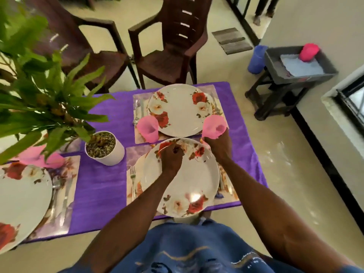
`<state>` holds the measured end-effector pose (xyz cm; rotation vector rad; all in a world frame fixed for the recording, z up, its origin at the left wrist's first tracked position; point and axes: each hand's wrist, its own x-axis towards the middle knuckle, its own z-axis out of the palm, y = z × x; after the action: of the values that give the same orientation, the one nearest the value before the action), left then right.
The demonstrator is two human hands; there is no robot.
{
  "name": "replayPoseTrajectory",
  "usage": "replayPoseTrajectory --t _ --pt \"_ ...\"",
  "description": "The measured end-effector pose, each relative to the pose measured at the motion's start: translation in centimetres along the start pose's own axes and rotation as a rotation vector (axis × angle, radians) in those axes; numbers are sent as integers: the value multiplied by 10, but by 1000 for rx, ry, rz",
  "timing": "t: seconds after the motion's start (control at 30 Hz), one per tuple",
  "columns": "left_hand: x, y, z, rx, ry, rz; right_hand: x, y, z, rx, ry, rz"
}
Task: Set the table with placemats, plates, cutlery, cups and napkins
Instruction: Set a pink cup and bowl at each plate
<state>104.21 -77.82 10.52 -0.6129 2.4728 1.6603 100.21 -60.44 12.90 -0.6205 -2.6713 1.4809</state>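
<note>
A floral plate (183, 186) lies on the near placemat (228, 196) with a fork (133, 180) at its left. My right hand (216, 144) grips a pink cup (213, 126) at the plate's far right edge. My left hand (171, 156) hovers over the plate's far part with fingers curled, holding nothing I can see. Beyond, a second floral plate (181, 109) sits on its own placemat (217, 97), with another pink cup (148, 128) at its near left. A third plate (21, 198) with pink cups (39, 156) lies at the left.
A purple cloth (102, 186) covers the table. A potted plant (104, 148) stands left of the near plate, its leaves reaching over the left setting. Two brown chairs (173, 46) stand behind. At the right, a grey tray (301, 64) on a stool holds napkins and a pink cup.
</note>
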Motion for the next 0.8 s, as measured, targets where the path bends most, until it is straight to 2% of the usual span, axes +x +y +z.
replayPoseTrajectory --t 0.2,0.47,0.63,0.8 --pt "-18 15 22 37 80 15 20 26 -7 -39 -215 -32" --pt "-36 17 34 37 148 -59 22 30 -16 -28 -320 -85" --pt "-38 13 40 43 139 -80 18 42 -18 -88 -284 -90" --pt "-42 11 44 103 74 -28 -1 52 -26 -111 -215 -78"
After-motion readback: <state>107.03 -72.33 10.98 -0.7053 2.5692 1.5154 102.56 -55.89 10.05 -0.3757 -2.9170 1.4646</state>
